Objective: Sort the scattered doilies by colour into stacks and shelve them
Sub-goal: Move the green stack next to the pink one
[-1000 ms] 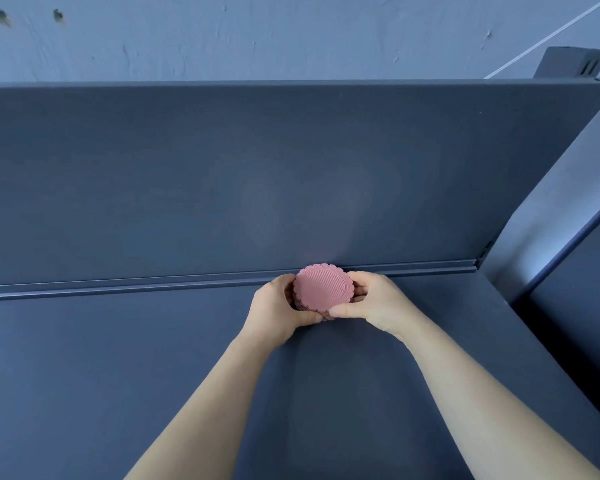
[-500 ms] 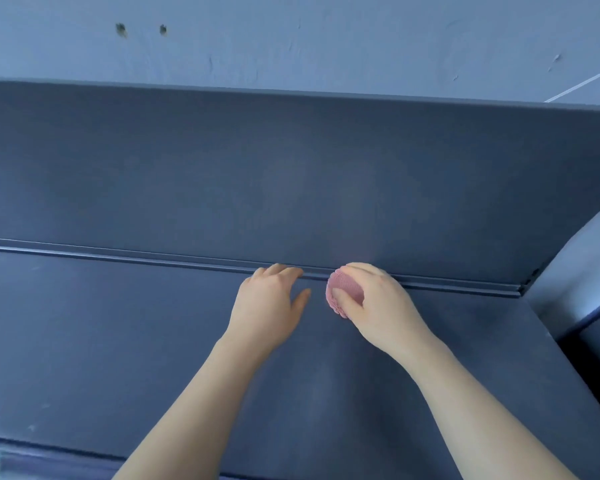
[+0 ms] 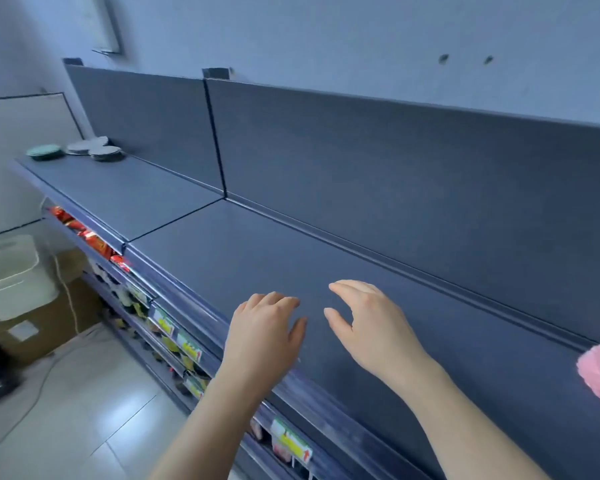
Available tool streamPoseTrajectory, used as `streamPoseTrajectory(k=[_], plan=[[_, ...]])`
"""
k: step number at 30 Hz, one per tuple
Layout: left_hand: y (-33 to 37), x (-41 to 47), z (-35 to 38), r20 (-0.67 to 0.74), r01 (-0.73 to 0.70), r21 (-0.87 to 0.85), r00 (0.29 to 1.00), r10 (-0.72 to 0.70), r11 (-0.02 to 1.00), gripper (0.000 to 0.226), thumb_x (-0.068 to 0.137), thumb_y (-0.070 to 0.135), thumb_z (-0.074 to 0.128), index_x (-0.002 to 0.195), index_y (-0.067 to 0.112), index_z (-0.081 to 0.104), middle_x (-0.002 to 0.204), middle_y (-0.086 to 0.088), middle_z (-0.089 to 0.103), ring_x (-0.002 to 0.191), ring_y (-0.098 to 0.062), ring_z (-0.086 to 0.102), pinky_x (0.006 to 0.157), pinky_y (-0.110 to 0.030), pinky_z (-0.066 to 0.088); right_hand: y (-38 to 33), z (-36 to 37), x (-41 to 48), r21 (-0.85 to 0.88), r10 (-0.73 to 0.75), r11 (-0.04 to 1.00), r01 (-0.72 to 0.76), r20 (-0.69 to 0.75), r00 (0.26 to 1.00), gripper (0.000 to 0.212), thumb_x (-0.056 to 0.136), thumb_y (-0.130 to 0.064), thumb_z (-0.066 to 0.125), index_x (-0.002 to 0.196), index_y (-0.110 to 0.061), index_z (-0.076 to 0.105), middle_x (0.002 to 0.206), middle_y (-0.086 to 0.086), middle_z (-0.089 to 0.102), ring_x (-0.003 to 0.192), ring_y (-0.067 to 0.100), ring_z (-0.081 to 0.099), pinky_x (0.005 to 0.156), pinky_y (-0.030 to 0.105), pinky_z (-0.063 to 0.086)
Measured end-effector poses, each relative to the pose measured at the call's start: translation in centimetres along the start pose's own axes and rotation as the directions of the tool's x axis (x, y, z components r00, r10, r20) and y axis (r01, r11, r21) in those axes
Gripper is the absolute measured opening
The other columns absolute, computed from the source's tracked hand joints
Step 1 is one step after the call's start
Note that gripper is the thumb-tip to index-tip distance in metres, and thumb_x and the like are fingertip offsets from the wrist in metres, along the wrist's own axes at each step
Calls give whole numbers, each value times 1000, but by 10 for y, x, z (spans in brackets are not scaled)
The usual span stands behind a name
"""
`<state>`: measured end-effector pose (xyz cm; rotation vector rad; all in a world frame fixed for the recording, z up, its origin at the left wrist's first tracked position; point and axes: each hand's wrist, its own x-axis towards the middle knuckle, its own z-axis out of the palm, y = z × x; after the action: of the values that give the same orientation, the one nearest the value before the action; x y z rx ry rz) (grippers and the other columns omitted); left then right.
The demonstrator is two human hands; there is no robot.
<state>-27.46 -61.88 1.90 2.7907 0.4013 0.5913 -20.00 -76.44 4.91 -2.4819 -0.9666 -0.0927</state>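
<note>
A pale blue-grey wall [image 3: 326, 36], marked by two small holes [image 3: 444, 58], rises behind a long dark shelf [image 3: 257, 258] with an upright back panel [image 3: 395, 161]. Below its front edge, lower shelves [image 3: 142, 344] hold red packets [image 3: 94, 239] and carry yellow-green price tags [image 3: 189, 348]. At the left, a white bin [image 3: 11, 275] and a cardboard box [image 3: 49, 320] stand on the glossy tiled floor [image 3: 66, 410], with a pale cable [image 3: 66, 296] trailing across it.
</note>
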Motion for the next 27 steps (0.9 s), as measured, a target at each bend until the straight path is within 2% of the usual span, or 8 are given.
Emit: streamPoseTrajectory(k=[7, 13, 18, 21, 27], plan=[[-175, 7, -73, -67, 131, 102, 990, -124, 986, 32, 90, 42, 52, 115, 25, 65, 110, 8, 67, 104, -18, 59, 91, -30, 44, -149, 84, 97, 106, -131, 986, 127, 38, 991, 44, 96, -30, 49, 138, -17, 47, 143, -4, 48, 134, 13, 40, 109, 25, 30], [-297, 27, -123, -117, 243, 161, 967, -226, 957, 32, 90, 42, 53, 113, 23, 66, 106, 6, 69, 98, -19, 60, 85, -31, 46, -250, 144, 177, 177, -191, 969, 172, 96, 977, 41, 95, -31, 51, 132, -13, 53, 137, 1, 54, 128, 17, 45, 106, 28, 34], [-386, 65, -136, -141, 330, 161, 940, -310, 930, 33, 92, 41, 50, 119, 26, 62, 113, 7, 67, 103, -16, 59, 88, -28, 44, -306, 190, 256, 195, -234, 958, 209, 118, 965, 37, 95, -31, 51, 128, -15, 56, 132, 1, 57, 124, 19, 49, 102, 32, 39], [-437, 98, -138, -153, 378, 156, 922, -356, 912, 36, 92, 42, 49, 123, 27, 60, 121, 8, 64, 110, -14, 56, 94, -29, 44, -330, 217, 308, 197, -258, 953, 229, 137, 956, 39, 96, -31, 50, 132, -15, 53, 134, 0, 56, 126, 19, 47, 104, 32, 39], [-534, 179, -145, -184, 443, 159, 892, -414, 882, 34, 91, 41, 51, 120, 25, 61, 115, 7, 66, 104, -17, 57, 88, -30, 44, -375, 267, 426, 169, -310, 944, 282, 172, 935, 40, 95, -34, 49, 131, -15, 53, 134, 1, 55, 127, 20, 47, 106, 35, 39]])
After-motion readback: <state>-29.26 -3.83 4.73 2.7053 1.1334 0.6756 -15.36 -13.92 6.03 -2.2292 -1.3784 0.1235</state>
